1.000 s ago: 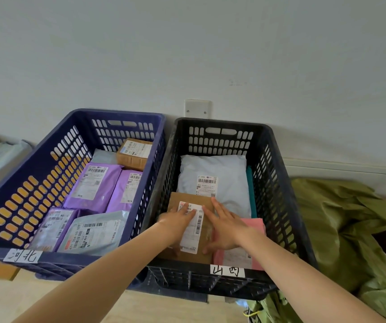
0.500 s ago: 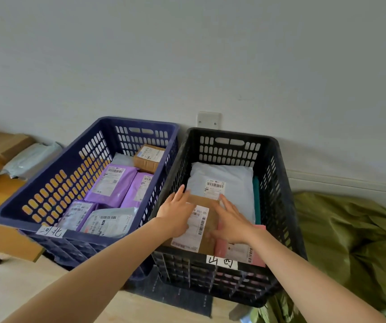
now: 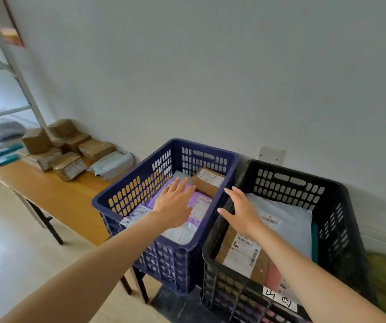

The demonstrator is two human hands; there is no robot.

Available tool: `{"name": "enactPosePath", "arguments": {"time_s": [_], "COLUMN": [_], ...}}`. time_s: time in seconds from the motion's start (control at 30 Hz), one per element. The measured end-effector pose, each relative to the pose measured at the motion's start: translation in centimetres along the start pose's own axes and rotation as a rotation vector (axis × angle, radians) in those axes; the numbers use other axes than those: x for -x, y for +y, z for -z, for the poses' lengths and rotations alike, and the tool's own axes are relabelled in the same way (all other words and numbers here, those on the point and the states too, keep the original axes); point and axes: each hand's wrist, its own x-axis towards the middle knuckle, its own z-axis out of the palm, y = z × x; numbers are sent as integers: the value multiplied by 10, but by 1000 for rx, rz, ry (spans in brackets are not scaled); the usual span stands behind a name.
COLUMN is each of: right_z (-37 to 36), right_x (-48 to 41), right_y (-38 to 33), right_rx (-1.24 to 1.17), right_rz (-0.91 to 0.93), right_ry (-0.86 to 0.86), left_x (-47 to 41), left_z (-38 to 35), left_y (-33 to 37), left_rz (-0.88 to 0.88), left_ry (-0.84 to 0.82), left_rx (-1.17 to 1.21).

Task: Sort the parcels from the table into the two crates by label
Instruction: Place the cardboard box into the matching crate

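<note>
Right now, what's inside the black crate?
Brown parcel in front, white mailer behind, pink parcel beside it, teal edge at the right wall. Whatever lies beneath is covered.

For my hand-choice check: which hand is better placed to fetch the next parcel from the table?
Left, likely. The left hand is open over the blue crate, nearer the parcels on the table; the right hand is at the black crate, farther off.
</note>
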Motion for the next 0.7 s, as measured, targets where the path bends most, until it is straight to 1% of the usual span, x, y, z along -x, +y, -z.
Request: {"name": "enactPosePath", "arguments": {"time_s": [0.17,0.3,0.4,0.47,0.57,0.7], "right_z": [-37,-74,-107,-133,-174,-217], "right_x": [-37,-66,-91,-105,-122,-140], "right_y": [-74,-139,-186,-217,-261,-298], "right_rx": [-16,-5,-33,-77,-140,-208], "right_rz": [103,169,177,177,146,101], "right_ry": [20,15,23,23,-13,-64], "left_x": [18,35,49,60,77,87], "left_z": [18,29,35,34,28,22], "left_y": [-79,-153,-208,-247,-302,-363], "left_rz": [98,138,166,178,176,178], "left_ry": [47,85,112,97,71,55], "left_rx": [57,45,90,104,104,115]}}
